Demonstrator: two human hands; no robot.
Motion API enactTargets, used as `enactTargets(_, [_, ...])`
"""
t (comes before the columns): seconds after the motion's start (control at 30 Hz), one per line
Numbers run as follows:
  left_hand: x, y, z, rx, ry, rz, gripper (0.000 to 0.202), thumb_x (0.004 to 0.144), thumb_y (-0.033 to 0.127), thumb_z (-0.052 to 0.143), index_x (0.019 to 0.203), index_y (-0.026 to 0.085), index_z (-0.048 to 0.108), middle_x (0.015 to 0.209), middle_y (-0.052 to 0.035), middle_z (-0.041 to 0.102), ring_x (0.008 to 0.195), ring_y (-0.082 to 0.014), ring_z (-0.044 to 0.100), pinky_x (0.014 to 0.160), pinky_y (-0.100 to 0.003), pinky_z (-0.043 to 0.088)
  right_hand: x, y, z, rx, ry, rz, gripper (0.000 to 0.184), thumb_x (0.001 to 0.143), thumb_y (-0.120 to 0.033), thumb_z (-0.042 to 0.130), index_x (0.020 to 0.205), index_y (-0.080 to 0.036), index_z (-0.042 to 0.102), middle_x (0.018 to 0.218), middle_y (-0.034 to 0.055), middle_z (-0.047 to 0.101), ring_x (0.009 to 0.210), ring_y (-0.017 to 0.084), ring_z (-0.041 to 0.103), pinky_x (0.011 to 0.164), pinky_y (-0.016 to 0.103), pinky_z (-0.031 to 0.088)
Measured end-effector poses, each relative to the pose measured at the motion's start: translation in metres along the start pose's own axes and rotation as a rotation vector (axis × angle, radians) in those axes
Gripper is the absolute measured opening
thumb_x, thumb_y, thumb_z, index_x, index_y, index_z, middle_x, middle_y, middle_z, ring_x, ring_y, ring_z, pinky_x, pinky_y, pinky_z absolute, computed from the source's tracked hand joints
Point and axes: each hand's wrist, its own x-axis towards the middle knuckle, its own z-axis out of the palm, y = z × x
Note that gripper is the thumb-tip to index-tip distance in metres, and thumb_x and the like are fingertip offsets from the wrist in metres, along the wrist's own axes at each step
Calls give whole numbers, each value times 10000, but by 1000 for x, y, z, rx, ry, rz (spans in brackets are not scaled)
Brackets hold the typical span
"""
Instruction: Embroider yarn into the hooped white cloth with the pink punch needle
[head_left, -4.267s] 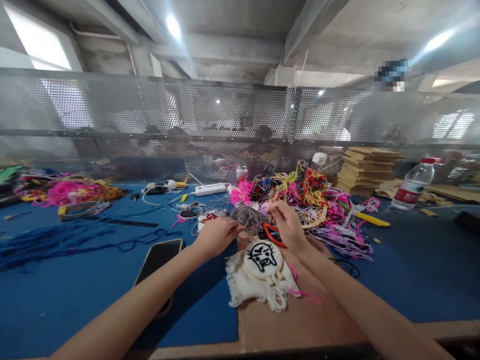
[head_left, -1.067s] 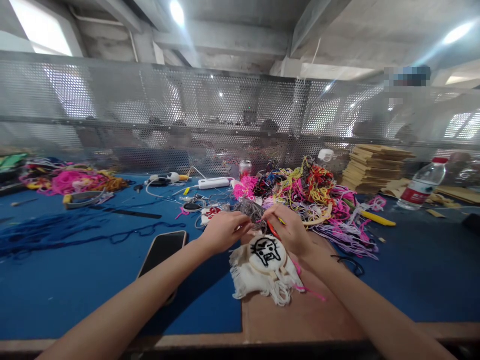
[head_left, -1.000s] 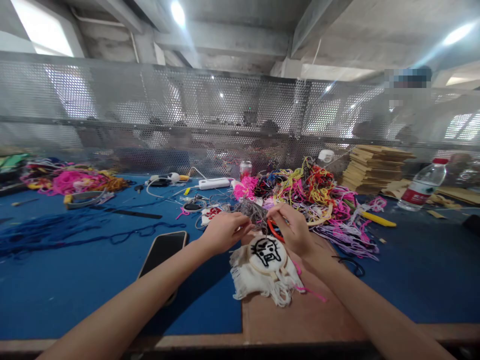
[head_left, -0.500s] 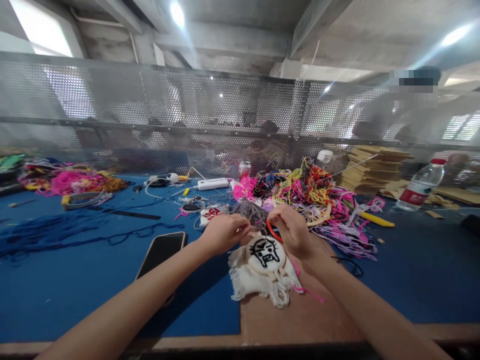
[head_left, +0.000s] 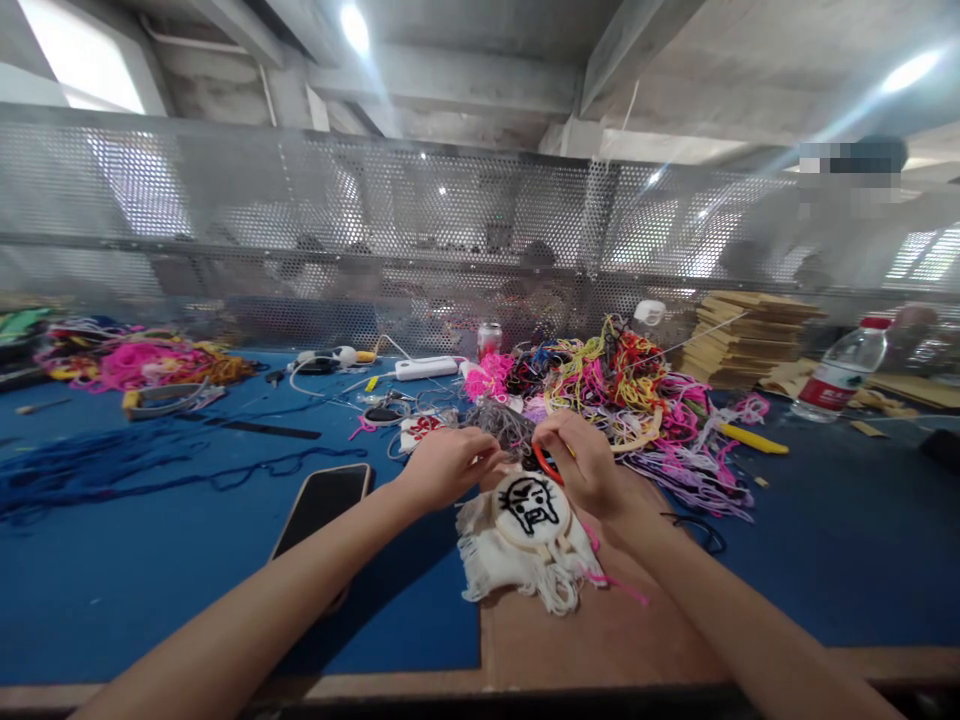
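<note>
My left hand and my right hand meet just behind an embroidery hoop that bears a black stitched face on white fringed cloth. Both hands have their fingers pinched together at a tuft of grey yarn between them. A red-handled tool, probably scissors, lies under my right hand's fingers. Whether the right hand grips the yarn or the tool is unclear.
A heap of coloured yarn lies behind my hands. A phone rests face up to the left. Blue yarn, a power strip, a can, stacked boards and a water bottle stand around. A perforated screen closes the back.
My hands stay pinched at the grey yarn; the right hand has shifted slightly over the red-handled tool. A person behind the screen at the right has moved further right.
</note>
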Motion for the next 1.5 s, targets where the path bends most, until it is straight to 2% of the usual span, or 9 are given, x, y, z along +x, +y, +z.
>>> enactTargets(0.47, [0, 2, -2, 22, -15, -34, 362, 887, 388, 319, 829, 194, 619, 765, -38, 637, 706, -143, 574, 607, -233, 369, 0, -2, -1, -3, -9, 52, 184, 887, -224, 370, 764, -201, 505, 726, 40, 545, 720, 157, 517, 675, 288, 416])
enactTargets(0.73, [1, 1, -2, 35, -8, -24, 353, 891, 374, 313, 807, 193, 605, 754, -28, 624, 708, -138, 562, 608, -224, 360, 6, -3, -11, 42, 92, 77, 195, 889, -209, 366, 756, -200, 508, 728, 37, 544, 727, 151, 527, 681, 287, 420])
enactTargets(1.0, [1, 1, -2, -2, -17, -15, 363, 888, 393, 316, 836, 192, 615, 759, -32, 628, 686, -132, 565, 608, -228, 369, 2, -1, -4, 39, -4, 66, 174, 889, -212, 375, 770, -196, 502, 724, 36, 540, 719, 149, 512, 685, 287, 415])
enactTargets(1.3, [0, 2, -1, -16, -26, -22, 366, 887, 397, 318, 844, 190, 617, 772, -39, 631, 694, -139, 572, 612, -238, 378, 2, -1, -3, 38, 23, 45, 181, 888, -201, 369, 771, -190, 506, 736, 38, 549, 731, 148, 517, 690, 281, 415])
enactTargets(1.5, [0, 3, -3, -11, -24, -11, 356, 888, 388, 321, 849, 197, 619, 744, -28, 623, 657, -124, 557, 595, -227, 370, 1, 0, -2, 36, -13, 39, 162, 881, -170, 383, 778, -187, 506, 751, 38, 548, 749, 144, 507, 709, 277, 406])
